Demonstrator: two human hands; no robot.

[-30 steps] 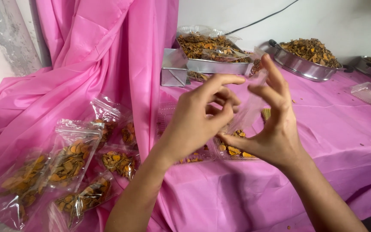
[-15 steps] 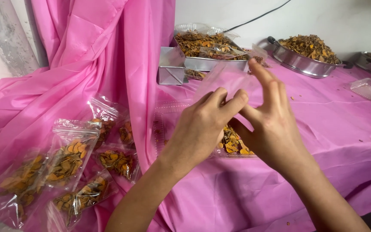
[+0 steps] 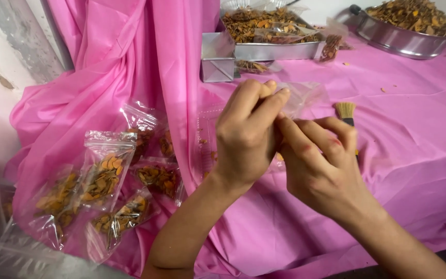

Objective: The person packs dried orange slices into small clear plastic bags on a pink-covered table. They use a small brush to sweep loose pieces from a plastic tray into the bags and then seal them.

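Clear pouch pinched between both hands above brush: left hand fingers clenched on edge, right hand fingers gripping alongside, touching.

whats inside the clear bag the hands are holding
The clear bag shows only its empty-looking top above the left hand and right hand; the hands cover its lower part, hiding any contents.

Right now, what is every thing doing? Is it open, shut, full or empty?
Left hand: pinching the clear bag's top.
Right hand: pinching it too.
Clear bag: held up; open or shut, cannot tell.
Filled bags: full, lying in a pile.
Metal tray: heaped full.
Round pan: full.
Brush: lying flat.
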